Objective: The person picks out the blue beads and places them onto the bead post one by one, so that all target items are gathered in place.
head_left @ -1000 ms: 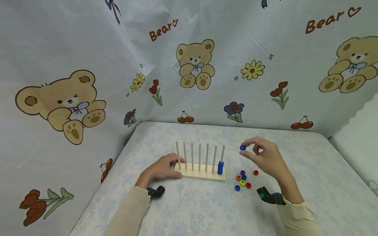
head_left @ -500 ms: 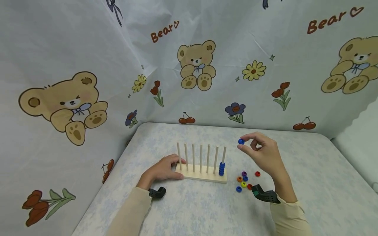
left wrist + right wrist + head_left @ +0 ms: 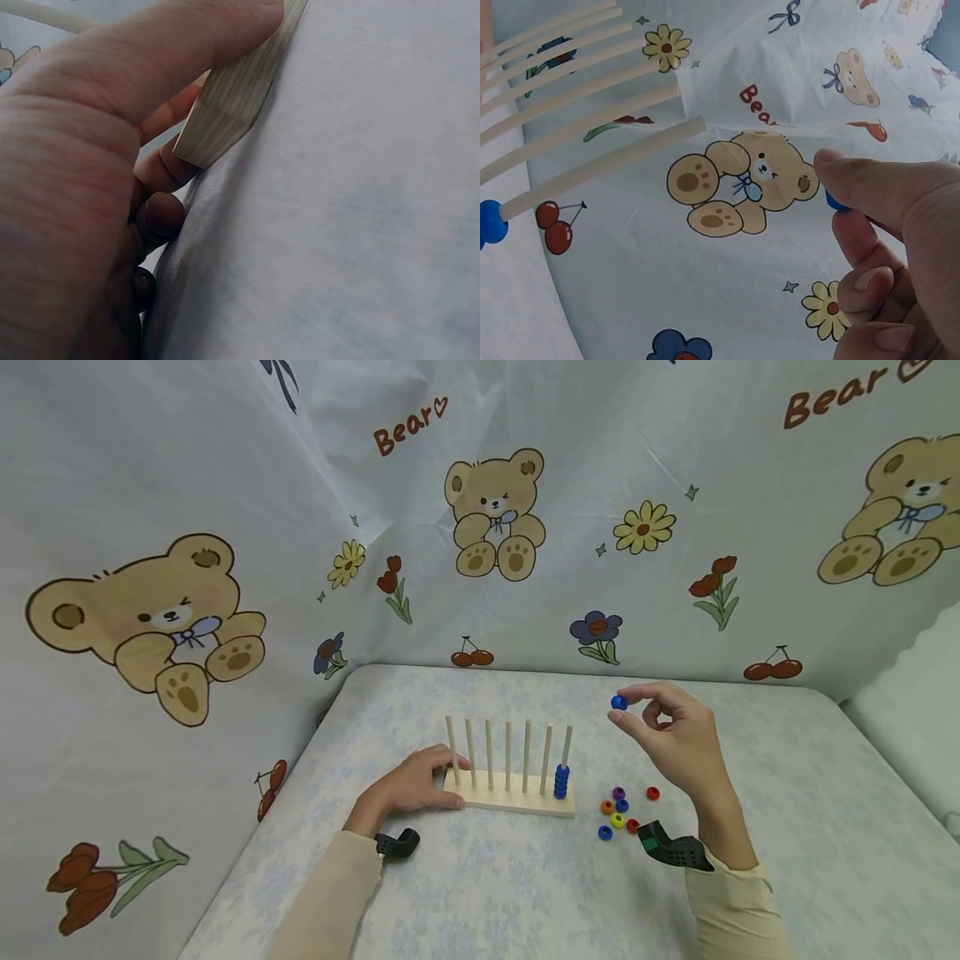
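Note:
My left hand [image 3: 415,785] grips the left end of a wooden peg rack [image 3: 517,802], thumb on the near side and fingers behind. In the left wrist view the rack's striped wooden edge [image 3: 229,109] shows between thumb and fingers. Several upright pegs stand in a row on it. The rightmost peg carries a stack of blue beads [image 3: 561,782]; the others are bare. Raised above the table to the right of the rack, my right hand [image 3: 675,735] pinches a blue bead [image 3: 618,702] between thumb and index finger. The right wrist view shows this bead mostly covered by the fingers.
Loose beads lie right of the rack, among them a purple bead [image 3: 618,793], an orange bead [image 3: 607,807], a yellow bead [image 3: 617,820] and a red bead [image 3: 653,793]. A bear-printed curtain [image 3: 420,527] rises behind the table [image 3: 480,885].
My right hand has risen and moved slightly farther back with the blue bead pinched in it. The left hand and the rack have stayed in place; the head view shifted slightly.

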### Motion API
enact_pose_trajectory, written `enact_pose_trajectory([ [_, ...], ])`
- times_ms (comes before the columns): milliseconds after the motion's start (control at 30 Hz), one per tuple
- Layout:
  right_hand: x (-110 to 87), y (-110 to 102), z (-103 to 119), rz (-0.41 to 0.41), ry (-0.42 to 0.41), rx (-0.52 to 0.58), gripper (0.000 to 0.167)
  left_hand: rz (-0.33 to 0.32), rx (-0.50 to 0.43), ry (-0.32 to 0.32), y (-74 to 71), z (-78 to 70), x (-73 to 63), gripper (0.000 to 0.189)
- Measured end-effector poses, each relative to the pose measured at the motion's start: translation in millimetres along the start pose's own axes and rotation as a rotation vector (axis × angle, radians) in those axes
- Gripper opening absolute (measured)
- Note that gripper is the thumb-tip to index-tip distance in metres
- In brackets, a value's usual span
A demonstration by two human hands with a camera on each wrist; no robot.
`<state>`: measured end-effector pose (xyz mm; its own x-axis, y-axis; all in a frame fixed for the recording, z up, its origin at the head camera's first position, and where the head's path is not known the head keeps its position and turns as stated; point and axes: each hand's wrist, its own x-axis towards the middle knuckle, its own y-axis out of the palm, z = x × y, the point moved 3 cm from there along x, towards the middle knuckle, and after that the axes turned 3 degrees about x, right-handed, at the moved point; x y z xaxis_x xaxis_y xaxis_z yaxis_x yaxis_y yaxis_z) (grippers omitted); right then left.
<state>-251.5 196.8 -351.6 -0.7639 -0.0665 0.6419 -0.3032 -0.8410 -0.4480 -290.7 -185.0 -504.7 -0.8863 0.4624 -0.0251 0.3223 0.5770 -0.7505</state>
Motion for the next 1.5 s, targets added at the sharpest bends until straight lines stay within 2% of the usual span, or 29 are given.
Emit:
enact_pose_trajectory([
  [367, -0.5, 7.6, 12.2, -0.007, 0.051, 0.019, 0.024, 0.003, -0.003, 0.012, -2.0, -3.6, -1.4, 0.051],
  [967, -0.8, 13.7, 22.1, -0.003, 0.02, 0.011, 0.025, 0.008, 0.018, -0.004, -2.5, 0.4, 2.3, 0.049],
  [1200, 1.3, 18.6, 23.4, 0.002, -0.034, 0.033, 0.026, 0.001, 0.007, 0.003, -3.8, -0.7, 4.1, 0.049],
  [1500, -1.2, 29.2, 24.8, 0.036, -0.062, 0.006, 0.024, 0.008, -0.002, -0.003, -1.0, 3.7, 3.3, 0.049],
])
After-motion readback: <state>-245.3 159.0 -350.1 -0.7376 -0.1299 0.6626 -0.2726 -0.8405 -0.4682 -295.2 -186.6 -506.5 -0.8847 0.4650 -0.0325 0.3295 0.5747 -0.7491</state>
